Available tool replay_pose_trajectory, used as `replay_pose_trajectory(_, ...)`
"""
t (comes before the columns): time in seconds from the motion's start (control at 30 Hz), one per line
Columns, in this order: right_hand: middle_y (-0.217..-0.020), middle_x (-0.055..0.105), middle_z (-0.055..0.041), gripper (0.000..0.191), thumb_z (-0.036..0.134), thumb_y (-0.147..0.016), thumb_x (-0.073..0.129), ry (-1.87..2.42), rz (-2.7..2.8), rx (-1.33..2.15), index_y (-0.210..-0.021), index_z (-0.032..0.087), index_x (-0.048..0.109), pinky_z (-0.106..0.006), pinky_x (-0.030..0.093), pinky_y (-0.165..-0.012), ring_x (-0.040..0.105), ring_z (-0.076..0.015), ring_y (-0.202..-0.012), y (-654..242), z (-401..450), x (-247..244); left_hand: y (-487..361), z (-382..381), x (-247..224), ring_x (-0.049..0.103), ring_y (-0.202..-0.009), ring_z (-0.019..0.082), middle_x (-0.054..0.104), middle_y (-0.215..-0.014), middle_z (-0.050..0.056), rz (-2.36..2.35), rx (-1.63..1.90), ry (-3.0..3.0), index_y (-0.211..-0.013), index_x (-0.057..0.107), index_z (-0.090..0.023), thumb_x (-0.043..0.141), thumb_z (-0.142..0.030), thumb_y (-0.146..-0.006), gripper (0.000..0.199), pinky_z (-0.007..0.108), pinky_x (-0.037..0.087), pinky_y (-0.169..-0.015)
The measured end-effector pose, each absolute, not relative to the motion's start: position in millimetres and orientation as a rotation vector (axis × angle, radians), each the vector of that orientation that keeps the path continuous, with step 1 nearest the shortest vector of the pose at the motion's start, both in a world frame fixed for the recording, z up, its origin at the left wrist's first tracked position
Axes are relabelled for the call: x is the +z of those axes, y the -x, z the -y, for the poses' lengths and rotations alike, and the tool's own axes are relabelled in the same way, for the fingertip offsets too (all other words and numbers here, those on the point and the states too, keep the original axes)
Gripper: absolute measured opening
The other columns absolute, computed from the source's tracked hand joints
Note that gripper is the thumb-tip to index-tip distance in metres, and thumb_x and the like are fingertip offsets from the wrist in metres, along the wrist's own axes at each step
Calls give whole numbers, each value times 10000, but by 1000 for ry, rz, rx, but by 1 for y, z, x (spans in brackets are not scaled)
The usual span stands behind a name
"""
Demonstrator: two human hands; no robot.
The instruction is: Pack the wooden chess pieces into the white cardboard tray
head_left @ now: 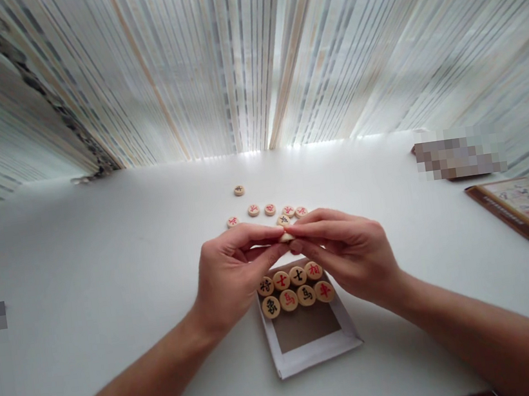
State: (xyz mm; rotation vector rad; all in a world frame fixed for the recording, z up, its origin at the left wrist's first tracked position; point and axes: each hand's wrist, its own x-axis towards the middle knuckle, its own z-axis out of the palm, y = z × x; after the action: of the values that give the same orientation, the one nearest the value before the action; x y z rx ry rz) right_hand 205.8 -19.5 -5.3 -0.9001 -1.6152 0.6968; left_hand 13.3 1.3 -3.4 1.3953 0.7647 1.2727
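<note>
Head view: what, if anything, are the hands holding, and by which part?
A small pale wooden disc, apparently pinched at its edges between the left hand and right hand.

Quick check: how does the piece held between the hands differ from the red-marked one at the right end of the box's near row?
The held piece is pinched in the fingertips; the red-marked piece lies in the box. The held piece's marking can't be made out, while the red-marked piece shows its character face up. Both are pale.
</note>
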Motion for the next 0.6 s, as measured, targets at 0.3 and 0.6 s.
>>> replay_pose_trajectory(0.3, -1004, 826, -72, 209, 156, -898, 836, 859, 1588, 689, -1055, 287, 880, -363, 667, -781, 781, -236, -929, -205, 17, -7, -11, -3, -6, 815, -908, 175, 855, -952, 40, -768, 1399, -1618, -921, 860, -190, 888, -77, -826, 151, 260, 710, -848)
replay_pose_trajectory(0.6, -897, 859, -26, 239, 163, -866, 882, 857, 1346, 1027, -1075, 280, 878, -310, 729, -717, 815, -178, -741, -206, 17, -12, -10, -3, -8, 845, -857, 190, 873, -947, 48, -760, 1323, -1462, -998, 884, -191, 966, -119, -748, 272, 246, 715, -851)
